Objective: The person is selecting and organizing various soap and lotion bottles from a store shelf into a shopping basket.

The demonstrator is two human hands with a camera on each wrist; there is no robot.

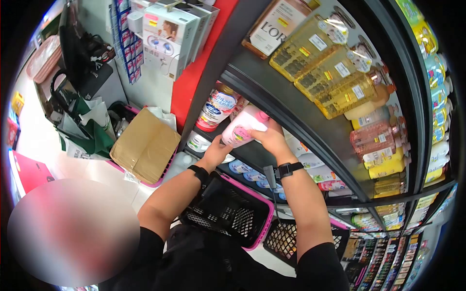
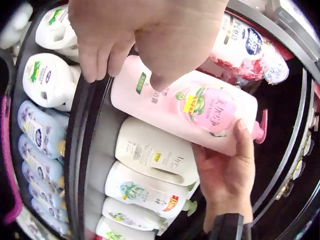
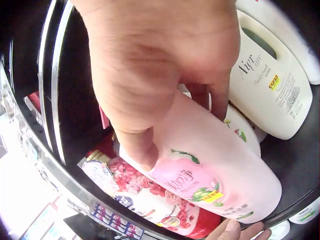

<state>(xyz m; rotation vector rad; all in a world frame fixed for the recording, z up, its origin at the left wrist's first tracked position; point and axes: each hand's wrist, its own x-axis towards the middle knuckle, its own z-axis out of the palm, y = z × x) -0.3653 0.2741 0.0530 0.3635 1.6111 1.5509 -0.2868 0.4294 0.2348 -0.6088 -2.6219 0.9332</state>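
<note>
A pale pink body wash bottle (image 2: 180,107) with a pink pump lies tilted across the shelf front. My right hand (image 1: 273,140) grips it near the pump end, thumb (image 3: 140,150) across the label side and fingers around the far side. My left hand (image 1: 216,153) is at the base end. Its thumb (image 2: 162,82) touches the bottle, while the other fingers reach down by the black shelf edge (image 2: 90,115). Beside the pink bottle stands a red and white flowered bottle (image 1: 216,109). A cream Aier bottle (image 3: 270,75) is on its other side.
Below, blue bottles (image 2: 42,135) and white bottles (image 2: 50,80) line a lower shelf. A black basket with pink rim (image 1: 269,218) stands on the floor before me. A cardboard box (image 1: 145,145) sits at left. Yellow pump bottles (image 1: 310,48) fill the shelf above.
</note>
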